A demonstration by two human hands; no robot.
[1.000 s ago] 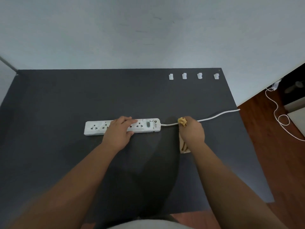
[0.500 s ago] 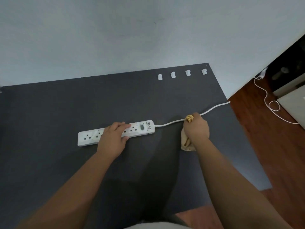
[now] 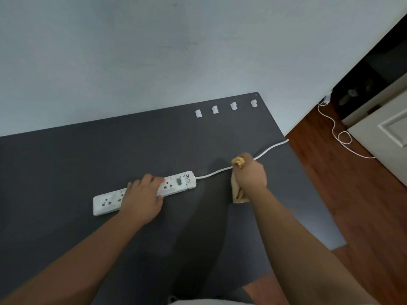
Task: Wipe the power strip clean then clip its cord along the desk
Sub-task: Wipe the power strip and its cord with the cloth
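A white power strip [image 3: 176, 183] lies on the dark desk [image 3: 66, 164], tilted up to the right. My left hand [image 3: 144, 198] rests flat on its middle, pressing it down. Its white cord [image 3: 211, 173] runs right toward the desk's edge. My right hand [image 3: 250, 175] is closed around a yellow cloth [image 3: 238, 162] wrapped on the cord; the cloth's tail hangs below my fist. Several white cord clips [image 3: 198, 113] sit in a row near the desk's back right corner.
A pale wall rises behind the desk. The desk's right edge [image 3: 308, 183] drops to a wooden floor [image 3: 363, 205]. A thin white cable [image 3: 337, 133] loops on the floor beside a white door [image 3: 385, 128].
My right hand has slid the cloth along the cord, away from the strip toward the desk's right edge. My left hand stays on the strip. The view has tilted.
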